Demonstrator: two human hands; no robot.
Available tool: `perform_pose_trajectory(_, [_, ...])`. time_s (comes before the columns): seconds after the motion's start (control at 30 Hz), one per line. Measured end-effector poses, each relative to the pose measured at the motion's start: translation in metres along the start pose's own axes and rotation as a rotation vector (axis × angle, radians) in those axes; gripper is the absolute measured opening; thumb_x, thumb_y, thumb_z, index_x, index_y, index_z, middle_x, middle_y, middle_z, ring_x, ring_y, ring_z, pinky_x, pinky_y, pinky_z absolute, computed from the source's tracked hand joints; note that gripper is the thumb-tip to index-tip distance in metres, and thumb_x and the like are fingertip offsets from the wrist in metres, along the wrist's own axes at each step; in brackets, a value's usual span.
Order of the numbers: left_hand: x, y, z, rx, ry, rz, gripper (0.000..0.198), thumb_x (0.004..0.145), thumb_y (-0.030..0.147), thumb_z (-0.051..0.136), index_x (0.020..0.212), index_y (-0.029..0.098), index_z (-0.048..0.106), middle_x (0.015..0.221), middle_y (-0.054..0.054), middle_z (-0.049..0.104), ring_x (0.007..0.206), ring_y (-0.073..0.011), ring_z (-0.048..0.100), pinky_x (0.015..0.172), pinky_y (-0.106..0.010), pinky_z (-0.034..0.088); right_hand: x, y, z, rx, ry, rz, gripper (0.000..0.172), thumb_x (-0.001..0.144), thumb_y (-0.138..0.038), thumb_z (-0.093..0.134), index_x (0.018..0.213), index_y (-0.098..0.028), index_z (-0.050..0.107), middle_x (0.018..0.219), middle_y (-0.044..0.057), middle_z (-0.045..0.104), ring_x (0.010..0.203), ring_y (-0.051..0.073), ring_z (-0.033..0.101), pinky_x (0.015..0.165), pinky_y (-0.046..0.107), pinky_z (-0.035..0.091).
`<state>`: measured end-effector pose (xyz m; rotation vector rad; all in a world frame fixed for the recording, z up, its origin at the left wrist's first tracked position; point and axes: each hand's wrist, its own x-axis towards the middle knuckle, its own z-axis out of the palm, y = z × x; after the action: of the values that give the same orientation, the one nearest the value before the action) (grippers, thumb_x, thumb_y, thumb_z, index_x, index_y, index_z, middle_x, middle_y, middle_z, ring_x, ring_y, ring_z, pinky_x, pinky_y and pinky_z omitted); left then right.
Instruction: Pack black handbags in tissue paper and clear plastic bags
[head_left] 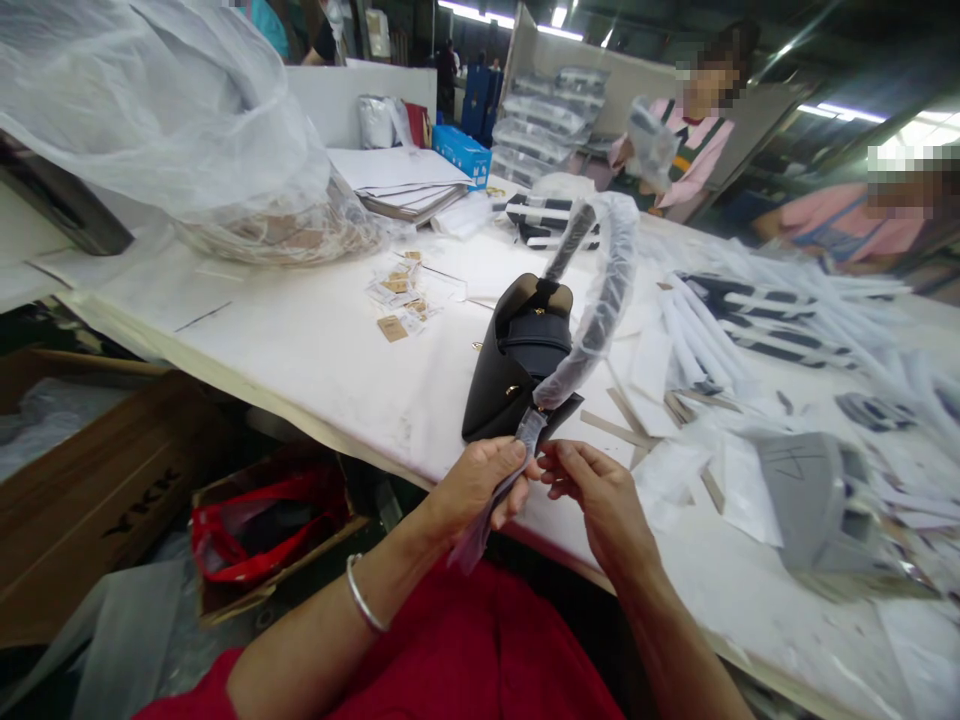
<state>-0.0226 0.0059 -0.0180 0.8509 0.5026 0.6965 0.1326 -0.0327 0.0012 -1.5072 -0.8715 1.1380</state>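
Note:
A dark handbag (499, 385) stands on the white table near its front edge, its top partly open. Its raised handle (611, 290) is wrapped in clear plastic film. A flat strap (531, 428), also covered in thin film, runs from the bag's near side toward me. My left hand (491, 480) is closed around this strap, thumb on top, and loose film hangs below it. Right beside it, my right hand (592, 490) has thumb and fingers pinched together, the fingertips close to the left fingers. What the right fingers hold is hidden.
Small tags (397, 300) lie left of the bag. White paper strips (690, 330) and a grey tape dispenser (810, 500) are on the right. A large plastic-covered bundle (247, 130) fills the back left. Cardboard boxes (97, 500) stand below the table. Two people sit or stand opposite.

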Motion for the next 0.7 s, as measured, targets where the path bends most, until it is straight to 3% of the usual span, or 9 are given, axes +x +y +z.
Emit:
perform_pose_trajectory(0.1, [0.0, -0.003, 0.002, 0.111, 0.044, 0.048, 0.041, 0.093, 0.056, 0.053, 0.087, 0.015, 0.055, 0.052, 0.005, 0.054, 0.033, -0.0045, 0.038, 0.034, -0.015, 0.025, -0.01, -0.014, 0.009, -0.208, 0.031, -0.159, 0.038, 0.082, -0.053, 0.066, 0.082, -0.017, 0.076, 0.078, 0.005, 0.071, 0.073, 0.019, 0.063, 0.069, 0.029, 0.05])
perform_pose_trajectory(0.2, [0.0, -0.004, 0.004, 0.232, 0.096, 0.084, 0.041, 0.095, 0.056, 0.05, 0.09, 0.016, 0.054, 0.054, 0.005, 0.055, 0.035, -0.0057, 0.042, 0.035, -0.016, 0.027, -0.011, -0.019, 0.024, -0.269, 0.023, -0.233, 0.039, 0.085, -0.052, 0.062, 0.076, -0.017, 0.073, 0.067, 0.002, 0.066, 0.067, 0.017, 0.061, 0.066, 0.028, 0.049])
perform_pose_trajectory(0.37, [0.002, -0.008, 0.009, 0.358, 0.206, 0.161, 0.04, 0.095, 0.056, 0.048, 0.091, 0.017, 0.054, 0.055, 0.006, 0.052, 0.038, -0.0065, 0.043, 0.037, -0.016, 0.032, 0.002, -0.01, 0.039, -0.002, -0.075, -0.091, 0.042, 0.081, -0.057, 0.068, 0.078, -0.015, 0.071, 0.055, -0.002, 0.058, 0.043, 0.012, 0.051, 0.041, 0.024, 0.04])
perform_pose_trajectory(0.47, [0.004, -0.019, 0.011, 0.407, 0.241, 0.207, 0.035, 0.095, 0.052, 0.049, 0.089, 0.018, 0.053, 0.058, 0.005, 0.053, 0.041, -0.0074, 0.047, 0.041, -0.018, 0.037, 0.007, -0.008, 0.043, 0.156, -0.071, 0.023, 0.045, 0.074, -0.058, 0.075, 0.084, -0.014, 0.072, 0.062, 0.0, 0.065, 0.036, 0.009, 0.046, 0.032, 0.022, 0.032])
perform_pose_trajectory(0.53, [0.004, -0.032, 0.012, 0.423, 0.227, 0.182, 0.034, 0.095, 0.051, 0.048, 0.086, 0.018, 0.052, 0.057, 0.005, 0.053, 0.041, -0.0081, 0.047, 0.041, -0.018, 0.037, 0.008, -0.009, 0.044, 0.272, -0.031, 0.056, 0.045, 0.069, -0.055, 0.081, 0.083, -0.014, 0.071, 0.075, 0.005, 0.073, 0.046, 0.011, 0.058, 0.039, 0.02, 0.042])
perform_pose_trajectory(0.6, [0.004, -0.045, 0.011, 0.421, 0.22, 0.138, 0.035, 0.094, 0.053, 0.047, 0.086, 0.019, 0.051, 0.055, 0.006, 0.051, 0.039, -0.0085, 0.046, 0.04, -0.019, 0.036, 0.01, -0.009, 0.045, 0.384, -0.007, 0.077, 0.045, 0.064, -0.052, 0.085, 0.081, -0.014, 0.069, 0.081, 0.009, 0.075, 0.065, 0.015, 0.069, 0.058, 0.021, 0.053])
perform_pose_trajectory(0.7, [0.0, -0.06, 0.006, 0.418, 0.247, 0.099, 0.044, 0.092, 0.062, 0.044, 0.088, 0.019, 0.052, 0.053, 0.006, 0.049, 0.037, -0.0089, 0.043, 0.038, -0.02, 0.032, 0.015, -0.007, 0.045, 0.434, -0.035, 0.126, 0.049, 0.063, -0.054, 0.086, 0.082, -0.014, 0.067, 0.073, 0.01, 0.076, 0.066, 0.017, 0.071, 0.065, 0.025, 0.055])
